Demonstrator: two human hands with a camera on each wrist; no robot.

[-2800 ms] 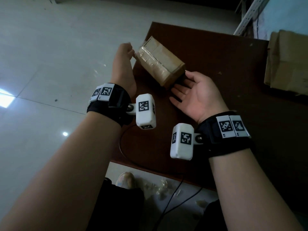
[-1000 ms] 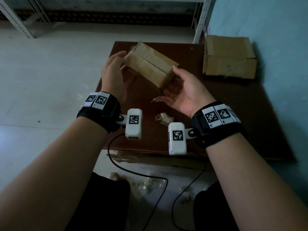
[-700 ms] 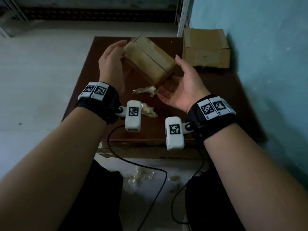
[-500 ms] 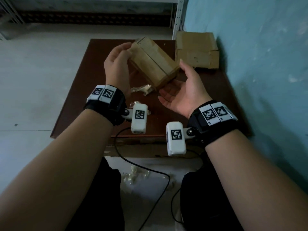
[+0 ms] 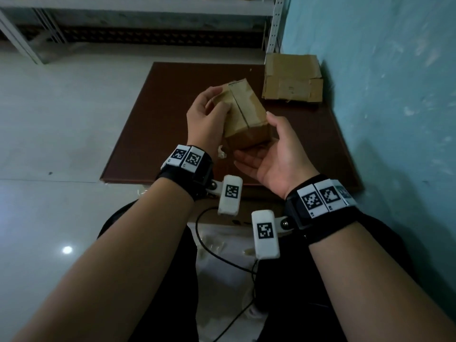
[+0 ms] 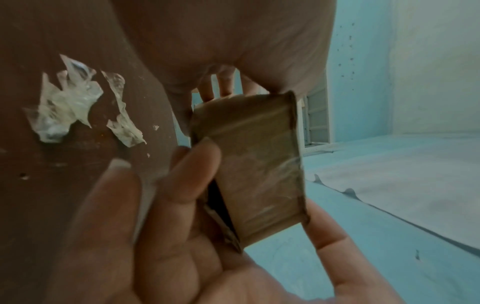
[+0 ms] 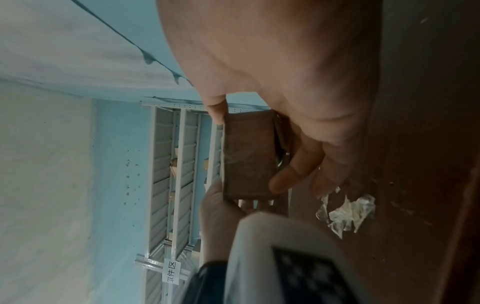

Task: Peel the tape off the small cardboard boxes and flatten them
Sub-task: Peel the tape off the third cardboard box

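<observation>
A small brown cardboard box (image 5: 243, 114), wrapped in clear tape with a seam running along its top, is held above the dark brown table (image 5: 158, 124). My left hand (image 5: 217, 104) grips its far left side with curled fingers; in the left wrist view a fingertip (image 6: 205, 152) sits on the edge of the box (image 6: 254, 164). My right hand (image 5: 259, 144) cradles the near end from below, palm up, thumb on the right side. The right wrist view shows the box (image 7: 249, 158) between thumb and fingers (image 7: 293, 174).
A flattened cardboard box (image 5: 292, 80) lies at the table's back right, against the blue wall (image 5: 394, 95). Crumpled tape scraps (image 5: 222, 151) (image 6: 67, 102) (image 7: 345, 214) lie on the table under my hands. Metal shelving (image 5: 274, 21) stands behind. Cables (image 5: 222, 257) hang by my knees.
The box has turned from a diagonal lie to pointing nearly straight away from me. My left fingers have curled further over its left side, while the right hand stays under the near end.
</observation>
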